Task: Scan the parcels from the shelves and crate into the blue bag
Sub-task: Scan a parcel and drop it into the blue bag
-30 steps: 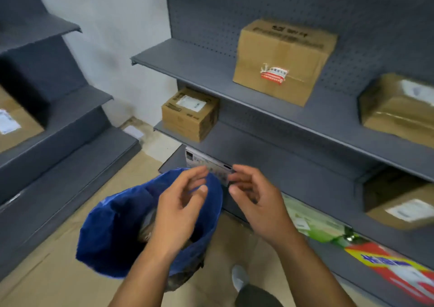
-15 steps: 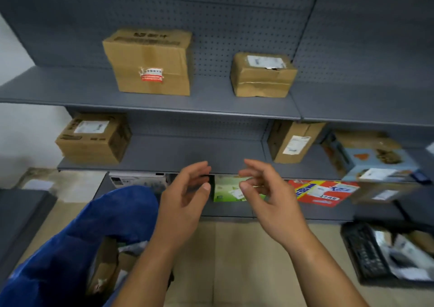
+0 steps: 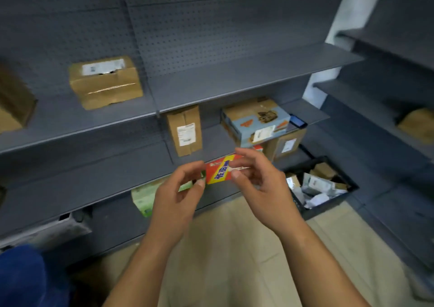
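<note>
My left hand (image 3: pixel 178 194) and my right hand (image 3: pixel 258 184) hover side by side in front of the grey shelves, fingers loosely curled, holding nothing. Behind and between them a red and yellow packet (image 3: pixel 219 172) lies on the lowest shelf, with a green packet (image 3: pixel 145 196) to its left. The blue bag (image 3: pixel 21 278) shows only as a corner at the bottom left. A black crate (image 3: pixel 328 206) with several soft parcels stands on the floor at the right.
A taped brown box (image 3: pixel 105 83) sits on the upper shelf. On the middle shelf stand an upright labelled box (image 3: pixel 185 130) and a blue printed box (image 3: pixel 256 121), with a brown box (image 3: pixel 286 144) below. A grey parcel (image 3: pixel 47 233) lies low left. Beige floor lies underfoot.
The view has swung right along the shelves, away from the blue bag toward the crate. Both hands keep the same raised, empty pose.
</note>
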